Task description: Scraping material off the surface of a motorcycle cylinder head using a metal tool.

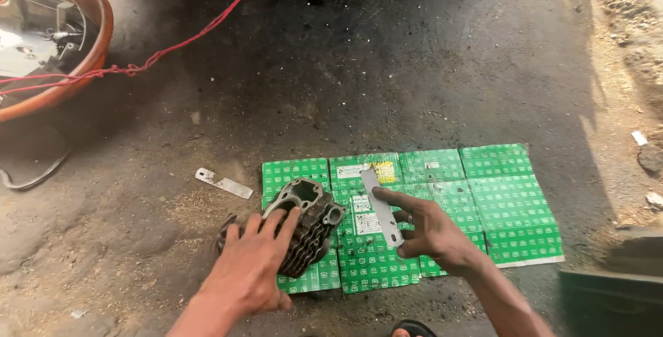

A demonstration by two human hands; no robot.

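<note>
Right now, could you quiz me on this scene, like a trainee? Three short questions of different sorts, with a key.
1. True or false: the left hand rests on the finned engine cylinder.
2. What does the right hand hold? A) red cord B) flat metal strip C) orange basin
3. Fill in: the cylinder sits on flattened ____ cardboard.

Key: 1 true; 2 B, the flat metal strip; 3 green.

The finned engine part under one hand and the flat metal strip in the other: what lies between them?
In the head view, only green flattened cardboard shows between the engine part under the left hand and the metal strip in the right hand.
</note>
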